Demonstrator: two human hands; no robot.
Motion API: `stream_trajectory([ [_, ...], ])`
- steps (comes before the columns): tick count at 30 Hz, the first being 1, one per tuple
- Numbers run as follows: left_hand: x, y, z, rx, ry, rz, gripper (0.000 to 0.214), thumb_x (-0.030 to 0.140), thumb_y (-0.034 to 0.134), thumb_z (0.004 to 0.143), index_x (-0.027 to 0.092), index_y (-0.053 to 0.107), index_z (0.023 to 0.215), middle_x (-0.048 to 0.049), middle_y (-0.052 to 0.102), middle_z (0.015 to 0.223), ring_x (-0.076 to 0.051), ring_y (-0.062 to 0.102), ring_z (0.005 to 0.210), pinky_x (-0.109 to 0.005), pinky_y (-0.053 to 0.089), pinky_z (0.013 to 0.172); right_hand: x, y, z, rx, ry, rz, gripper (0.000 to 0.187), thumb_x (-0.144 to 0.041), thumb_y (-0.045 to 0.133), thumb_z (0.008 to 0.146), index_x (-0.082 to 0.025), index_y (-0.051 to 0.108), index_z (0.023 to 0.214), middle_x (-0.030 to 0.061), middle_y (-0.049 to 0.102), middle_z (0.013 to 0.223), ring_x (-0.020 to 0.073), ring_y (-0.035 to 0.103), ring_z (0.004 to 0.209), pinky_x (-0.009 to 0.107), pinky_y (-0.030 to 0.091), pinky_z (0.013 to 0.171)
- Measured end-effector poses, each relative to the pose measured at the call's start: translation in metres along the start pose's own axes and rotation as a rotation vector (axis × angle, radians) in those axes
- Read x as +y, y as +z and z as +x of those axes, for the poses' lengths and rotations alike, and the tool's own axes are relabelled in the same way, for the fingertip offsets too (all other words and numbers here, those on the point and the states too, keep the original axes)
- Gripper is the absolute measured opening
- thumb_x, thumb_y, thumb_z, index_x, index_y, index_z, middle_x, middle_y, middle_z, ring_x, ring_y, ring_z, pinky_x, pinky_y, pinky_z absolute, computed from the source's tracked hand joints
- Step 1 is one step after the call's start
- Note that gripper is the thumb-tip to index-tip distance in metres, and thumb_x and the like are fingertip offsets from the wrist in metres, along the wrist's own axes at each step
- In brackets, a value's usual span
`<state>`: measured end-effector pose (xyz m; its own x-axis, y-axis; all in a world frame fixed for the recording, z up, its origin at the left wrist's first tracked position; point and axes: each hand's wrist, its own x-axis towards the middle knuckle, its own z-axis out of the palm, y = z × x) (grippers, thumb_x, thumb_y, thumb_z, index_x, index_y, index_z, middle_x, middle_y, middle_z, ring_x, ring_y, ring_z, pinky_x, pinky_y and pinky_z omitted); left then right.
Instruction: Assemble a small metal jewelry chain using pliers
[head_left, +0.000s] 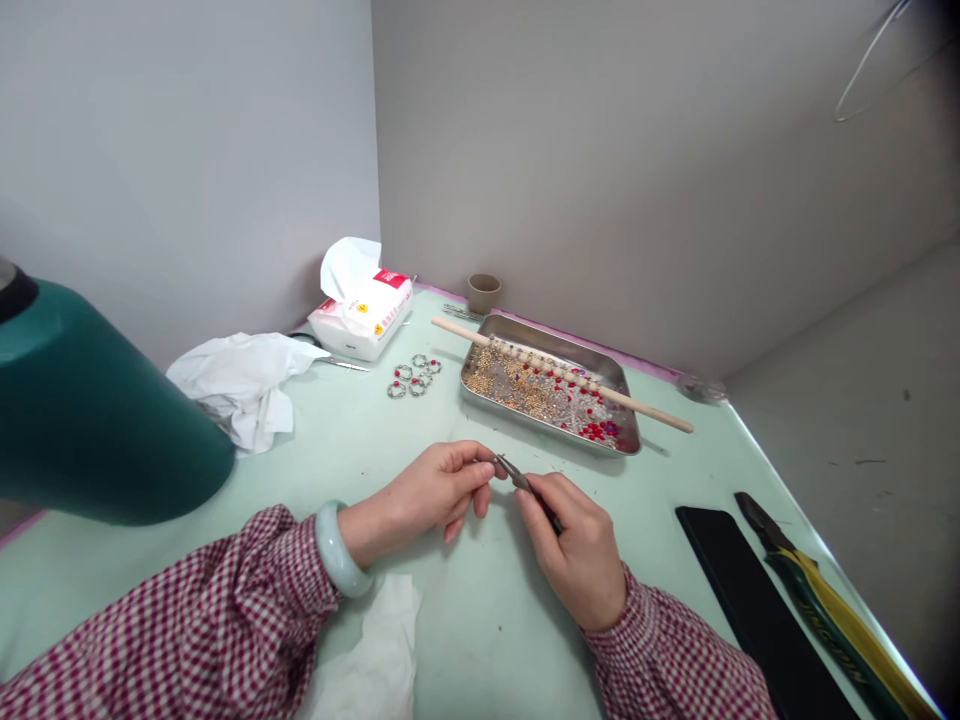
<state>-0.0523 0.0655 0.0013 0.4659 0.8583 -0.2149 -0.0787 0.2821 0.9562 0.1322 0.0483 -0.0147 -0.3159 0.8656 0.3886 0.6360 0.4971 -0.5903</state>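
Small needle-nose pliers (516, 474) are gripped in my right hand (574, 545), their tapered tips pointing up and left. Those tips meet the thumb and forefinger of my left hand (450, 485), which pinch something too small to make out. The other left fingers curl loosely below. Just beyond my hands stands a metal tray (540, 425) of gold, clear and red beads. A wooden dowel (652, 411) wound with beaded wire lies across its rim. Several silver rings with red beads (417, 386) sit on the table left of the tray.
At the left stands a big green bottle (112, 410). Crumpled tissue (240, 380), scissors (345, 363), a tissue pack (367, 315) and a small cup (484, 292) are farther back. A black phone-like slab (750, 600) and yellow-green cutting pliers (832, 610) lie right. More tissue (375, 650) lies in front.
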Motion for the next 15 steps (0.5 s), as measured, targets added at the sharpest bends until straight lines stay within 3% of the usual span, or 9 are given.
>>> stream_trajectory([
  [7,-0.014,-0.003,0.004,-0.033,0.071,0.14,0.028,0.04,0.041,0.089,0.014,0.053,0.091,-0.0006,0.06,0.072,-0.004,0.044,0.039,-0.021,0.045,0.044,0.003,-0.005,0.005,-0.002,0.134,0.089,0.02,-0.028,0.047,0.089,-0.017,0.064,0.092,0.006,0.063,0.082,0.0183,0.059,0.077,0.031,0.046,0.072],
  [11,-0.012,-0.001,0.0,-0.016,0.073,0.257,0.027,0.037,0.036,0.091,0.015,0.052,0.096,0.0012,0.06,0.065,-0.005,0.043,0.035,-0.018,0.038,0.036,0.005,-0.004,0.005,0.005,0.182,0.118,0.022,-0.03,0.048,0.089,-0.017,0.065,0.092,0.0058,0.063,0.083,0.0189,0.06,0.081,0.031,0.047,0.075],
  [15,-0.008,0.001,-0.001,-0.04,0.0,0.118,0.027,0.035,0.035,0.091,0.014,0.05,0.097,0.0016,0.059,0.06,-0.005,0.037,0.027,-0.019,0.035,0.03,0.002,0.0,0.004,0.05,0.202,0.132,0.022,-0.031,0.049,0.089,-0.016,0.065,0.092,0.0067,0.065,0.085,0.0191,0.061,0.082,0.03,0.047,0.075],
])
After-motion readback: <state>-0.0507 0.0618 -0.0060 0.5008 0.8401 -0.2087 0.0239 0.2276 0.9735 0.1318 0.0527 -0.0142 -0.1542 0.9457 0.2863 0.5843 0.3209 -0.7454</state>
